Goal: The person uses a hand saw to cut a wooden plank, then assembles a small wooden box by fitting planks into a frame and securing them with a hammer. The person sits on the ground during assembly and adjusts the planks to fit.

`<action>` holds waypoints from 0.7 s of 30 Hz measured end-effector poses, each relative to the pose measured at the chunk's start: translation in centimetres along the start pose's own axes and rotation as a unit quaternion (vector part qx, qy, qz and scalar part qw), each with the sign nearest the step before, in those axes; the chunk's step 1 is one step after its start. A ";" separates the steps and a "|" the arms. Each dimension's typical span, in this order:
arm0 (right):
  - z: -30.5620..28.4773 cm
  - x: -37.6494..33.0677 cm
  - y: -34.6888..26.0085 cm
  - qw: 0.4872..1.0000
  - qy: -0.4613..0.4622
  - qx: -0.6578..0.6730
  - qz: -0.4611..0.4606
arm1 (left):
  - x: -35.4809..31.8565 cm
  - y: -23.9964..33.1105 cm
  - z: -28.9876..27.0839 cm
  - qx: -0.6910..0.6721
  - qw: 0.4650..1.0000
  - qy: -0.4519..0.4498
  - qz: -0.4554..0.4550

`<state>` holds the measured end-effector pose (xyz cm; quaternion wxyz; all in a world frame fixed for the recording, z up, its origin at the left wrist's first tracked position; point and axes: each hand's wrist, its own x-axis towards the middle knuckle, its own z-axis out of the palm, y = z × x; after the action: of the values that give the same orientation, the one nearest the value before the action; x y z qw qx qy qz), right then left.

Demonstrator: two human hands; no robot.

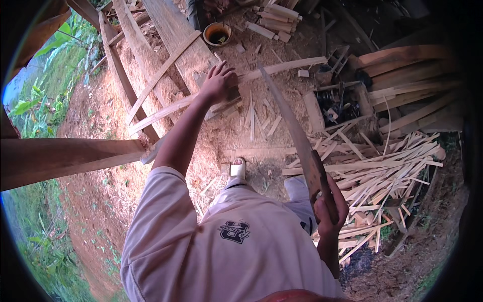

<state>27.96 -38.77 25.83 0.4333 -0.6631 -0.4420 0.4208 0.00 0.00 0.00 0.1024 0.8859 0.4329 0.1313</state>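
My right hand (331,204) is wrapped round the handle of a handsaw (293,119). The saw's long blade slants up and to the left, its tip close to a long, pale wooden strip (284,67). Over the middle of that strip lies my left hand (217,84), its fingers bent down on it beside a wide plank (176,38). The palm side of this hand is hidden. Below it, the short end of a wood block (225,106) shows.
Another narrow strip (163,75) crosses the plank. A bowl with dark contents (218,34) stands near another person's leg (197,14). On the right are a wooden box of dark parts (342,105) and a heap of thin offcuts (387,173). A post (70,158) juts in from the left.
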 end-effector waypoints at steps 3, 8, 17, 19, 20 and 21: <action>1.0 2.3 0.4 0.999 0.008 0.025 0.018 | 2.2 0.1 -1.5 -0.056 0.998 0.012 0.020; 4.0 4.7 2.6 0.997 0.008 0.079 0.008 | 2.5 1.8 -1.0 -0.151 0.986 0.011 -0.076; 8.6 13.7 5.4 0.995 -0.022 0.033 -0.089 | 2.3 5.2 0.2 -0.014 0.990 0.062 -0.127; 9.8 16.1 6.3 0.995 -0.023 0.039 -0.093 | 2.4 5.6 -0.3 -0.031 0.989 0.059 -0.129; 10.4 17.2 6.8 0.994 -0.019 0.047 -0.101 | 2.5 5.8 -0.5 -0.039 0.989 0.056 -0.131; 11.2 18.1 7.3 0.993 -0.015 0.057 -0.107 | 2.6 5.9 -0.9 -0.039 0.989 0.037 -0.136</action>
<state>23.61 -20.97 12.76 0.5062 -0.5802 -0.4922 0.4060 5.62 -1.46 3.02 0.1378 0.8087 0.5472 0.1660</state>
